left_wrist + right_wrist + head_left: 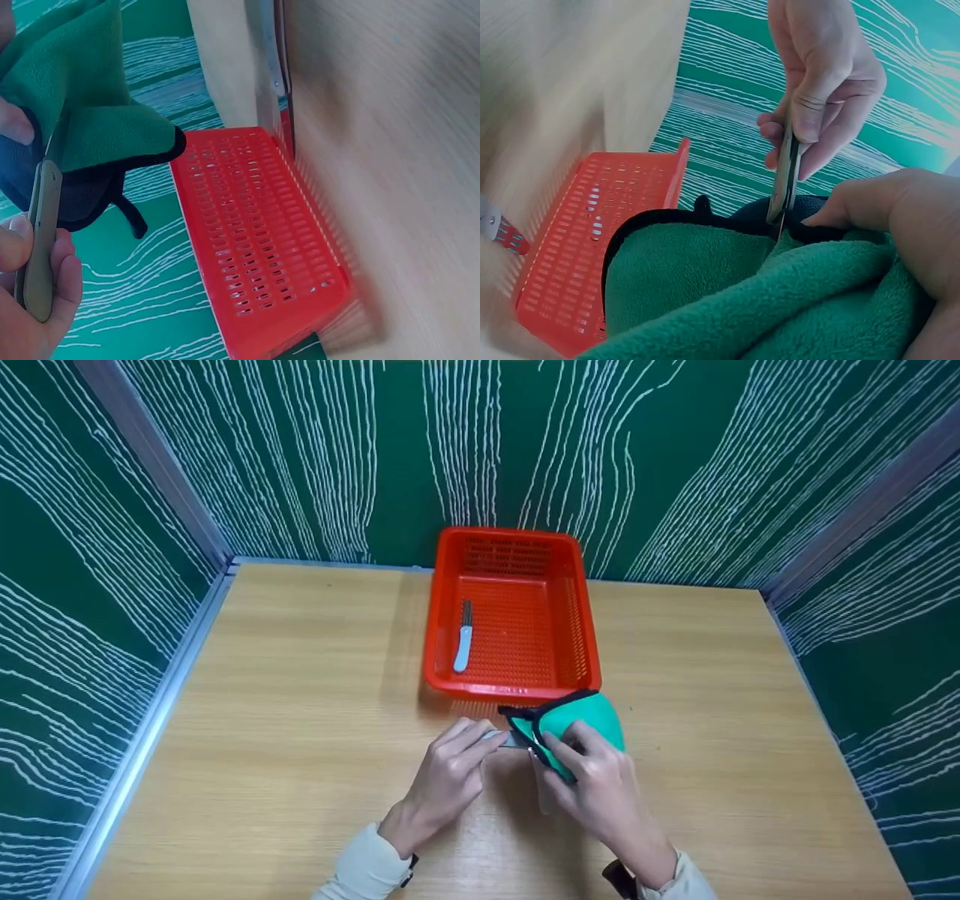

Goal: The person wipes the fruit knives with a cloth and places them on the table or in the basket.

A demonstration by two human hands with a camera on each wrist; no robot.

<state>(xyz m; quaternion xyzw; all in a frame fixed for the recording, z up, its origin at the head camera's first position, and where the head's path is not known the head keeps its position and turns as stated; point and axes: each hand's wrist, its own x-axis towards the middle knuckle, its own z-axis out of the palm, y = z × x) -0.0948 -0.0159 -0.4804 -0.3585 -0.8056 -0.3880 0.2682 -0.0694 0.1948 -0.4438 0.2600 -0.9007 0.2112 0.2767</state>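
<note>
My left hand (450, 769) grips the pale handle of a knife (45, 232), fingers and thumb curled round it. Its blade points away from that hand, into a fold of the green cloth (682, 255), which mostly hides it. The cloth is fuzzy, with a black edge and a small black loop. My right hand (600, 780) pinches the cloth close to where the blade enters, thumb along the black edge. Both hands are above the table, in front of the red basket. Beneath them, a second knife (277, 52) shows partly in the left wrist view.
The red plastic basket (514, 690), with slotted walls, stands at the back middle of the wooden table (300, 697). Inside, at its left, lies a knife with a light blue handle (463, 649). Green walls (397, 457) with white wavy lines enclose the table's back and sides.
</note>
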